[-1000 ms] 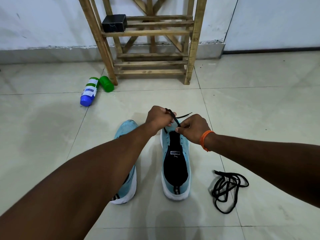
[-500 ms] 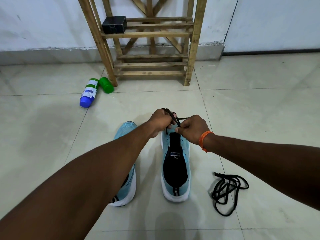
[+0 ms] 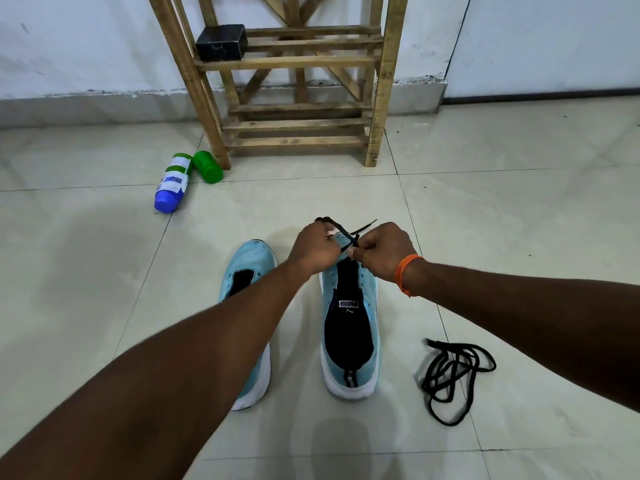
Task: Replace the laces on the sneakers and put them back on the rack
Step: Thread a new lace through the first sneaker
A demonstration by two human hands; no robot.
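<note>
Two bare hands meet over the toe end of a light-blue sneaker (image 3: 349, 341) standing on the tiled floor (image 3: 519, 220). The left hand (image 3: 317, 247) and right hand (image 3: 381, 252) both have their fingers curled, pinching a black lace (image 3: 341, 230) between them. A second sneaker (image 3: 247, 268) stands just beside, partly hidden by the left forearm. A loose lace (image 3: 453, 375) lies tangled near the right forearm. A wooden rack (image 3: 298, 123) stands at the floor's far edge, against the wall.

PUMA, upside down, on right sneaker (image 3: 349, 341) tongue.
</note>
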